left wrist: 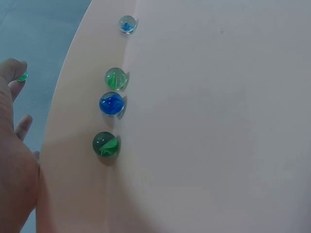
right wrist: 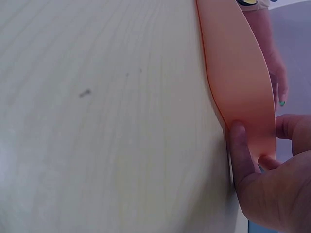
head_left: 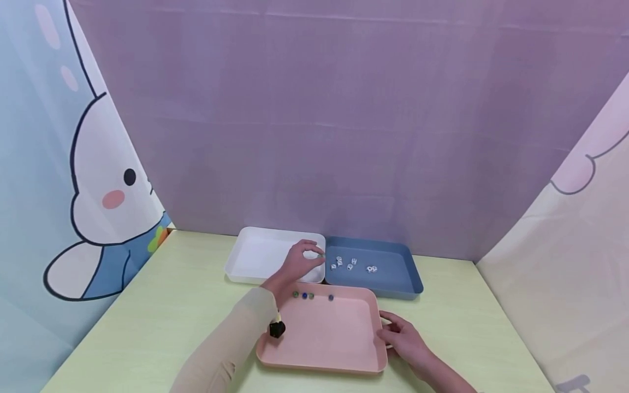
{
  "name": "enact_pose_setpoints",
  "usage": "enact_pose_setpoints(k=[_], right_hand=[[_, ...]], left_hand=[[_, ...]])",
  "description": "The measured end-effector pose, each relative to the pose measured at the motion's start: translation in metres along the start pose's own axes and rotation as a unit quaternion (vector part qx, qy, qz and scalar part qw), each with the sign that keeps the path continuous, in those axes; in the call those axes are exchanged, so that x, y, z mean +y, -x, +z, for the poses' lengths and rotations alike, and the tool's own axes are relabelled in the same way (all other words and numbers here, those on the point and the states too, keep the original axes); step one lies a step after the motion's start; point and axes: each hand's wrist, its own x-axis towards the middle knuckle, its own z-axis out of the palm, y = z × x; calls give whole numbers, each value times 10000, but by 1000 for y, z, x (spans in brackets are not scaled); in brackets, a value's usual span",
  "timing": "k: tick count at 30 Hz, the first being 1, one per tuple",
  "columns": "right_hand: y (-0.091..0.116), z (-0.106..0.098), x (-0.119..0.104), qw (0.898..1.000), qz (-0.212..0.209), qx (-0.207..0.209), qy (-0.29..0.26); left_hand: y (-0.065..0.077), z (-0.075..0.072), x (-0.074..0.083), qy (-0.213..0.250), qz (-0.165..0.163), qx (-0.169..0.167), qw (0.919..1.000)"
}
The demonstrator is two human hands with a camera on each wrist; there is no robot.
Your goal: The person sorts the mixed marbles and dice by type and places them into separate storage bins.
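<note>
My left hand (head_left: 301,262) pinches a small green marble (left wrist: 23,76) between thumb and fingertip, above the right edge of the white tray (head_left: 236,264), near the blue tray. Below that arm lies the pink tray (head_left: 329,341). Several glass marbles rest along its far side, among them a dark green one (left wrist: 105,144), a deep blue one (left wrist: 112,104) and a clear one with a blue core (left wrist: 127,24). My right hand (head_left: 404,339) holds the pink tray's right wall; in the right wrist view its fingers (right wrist: 239,145) lie on both sides of the wall.
Several white dice (head_left: 350,267) with dark markings lie in the blue tray (head_left: 400,273), which stands beside the white tray at the back. The pale wooden table (head_left: 467,322) meets a purple cloth (head_left: 314,136) behind. Printed curtains (head_left: 108,207) hang on both sides.
</note>
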Motion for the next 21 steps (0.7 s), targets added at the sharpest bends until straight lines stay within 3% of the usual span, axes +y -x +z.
enact_pose_setpoints(k=[21], right_hand=[[0, 0, 0, 10000, -11, -5, -7]], left_hand=[[6, 2, 2, -27, -20, -121, 9999]])
